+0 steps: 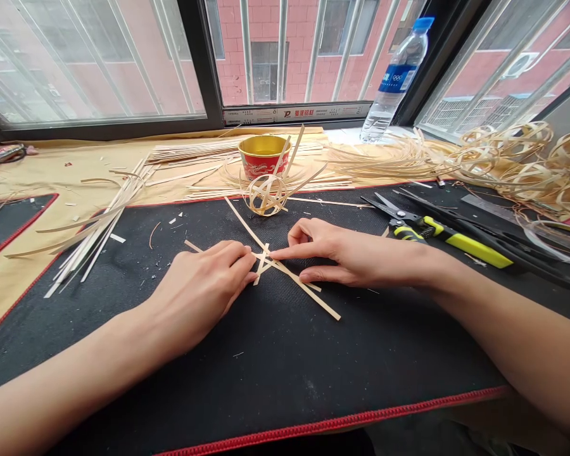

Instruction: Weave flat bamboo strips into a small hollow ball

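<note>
Several thin, pale bamboo strips (308, 292) cross one another on a black mat, forming a small star-like crossing between my two hands. My left hand (213, 272) is closed, its thumb and fingertips pinching the strips at the left of the crossing; one strip end sticks out behind its knuckles. From the other side, my right hand (332, 253) reaches in with the index finger stretched out and its tip touching the crossing. Its thumb lies apart, near the lower strips, and the other fingers are curled. A small woven bamboo ball (266, 195) with loose strip ends sits just beyond.
A red and gold paper bowl (264, 158) stands behind the ball. Loose strips (104, 221) lie at left. Yellow-black shears (403, 221) and a long black tool (484, 250) rest at right. Farther back are a water bottle (395, 82) and finished woven balls (527, 152).
</note>
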Demonstrator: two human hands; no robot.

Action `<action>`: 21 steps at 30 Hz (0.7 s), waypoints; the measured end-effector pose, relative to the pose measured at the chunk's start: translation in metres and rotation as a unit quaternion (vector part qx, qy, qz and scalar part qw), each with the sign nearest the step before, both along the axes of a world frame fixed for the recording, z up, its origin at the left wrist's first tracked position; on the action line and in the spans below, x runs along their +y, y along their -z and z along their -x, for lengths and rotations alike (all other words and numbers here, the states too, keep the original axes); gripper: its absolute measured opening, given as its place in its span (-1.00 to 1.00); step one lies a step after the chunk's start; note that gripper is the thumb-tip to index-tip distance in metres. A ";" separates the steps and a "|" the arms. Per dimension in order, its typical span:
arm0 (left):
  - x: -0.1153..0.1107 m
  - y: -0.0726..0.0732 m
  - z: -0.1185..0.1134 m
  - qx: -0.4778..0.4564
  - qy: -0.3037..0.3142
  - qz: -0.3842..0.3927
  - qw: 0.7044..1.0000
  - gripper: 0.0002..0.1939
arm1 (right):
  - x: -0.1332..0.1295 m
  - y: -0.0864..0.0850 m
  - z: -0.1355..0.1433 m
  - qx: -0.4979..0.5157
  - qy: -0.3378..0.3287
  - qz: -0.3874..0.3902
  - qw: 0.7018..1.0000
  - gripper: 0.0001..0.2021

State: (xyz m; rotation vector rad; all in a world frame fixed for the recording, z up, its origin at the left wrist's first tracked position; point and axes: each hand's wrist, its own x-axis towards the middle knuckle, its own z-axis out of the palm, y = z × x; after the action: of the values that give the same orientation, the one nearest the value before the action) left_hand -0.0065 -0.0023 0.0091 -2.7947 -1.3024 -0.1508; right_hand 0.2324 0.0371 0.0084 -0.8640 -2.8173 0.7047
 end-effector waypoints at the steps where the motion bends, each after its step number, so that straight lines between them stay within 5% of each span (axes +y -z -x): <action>1: 0.000 -0.001 0.000 0.022 -0.002 0.005 1.000 -0.74 | -0.001 -0.001 0.000 -0.003 -0.002 0.002 1.000 -0.53; 14: 0.000 -0.003 -0.004 0.074 -0.008 -0.006 0.997 -0.74 | -0.017 -0.007 0.015 -0.049 0.056 -0.047 0.996 -0.47; 21: -0.004 -0.004 -0.008 0.195 0.100 -0.071 0.973 -0.32 | -0.012 -0.005 0.011 -0.030 0.049 -0.048 0.997 -0.58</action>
State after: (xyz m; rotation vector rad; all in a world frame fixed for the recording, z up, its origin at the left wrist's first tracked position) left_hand 0.0015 -0.0065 0.0135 -2.6467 -0.8859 0.2745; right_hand 0.2213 0.0256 0.0138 -1.0155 -2.8106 0.5342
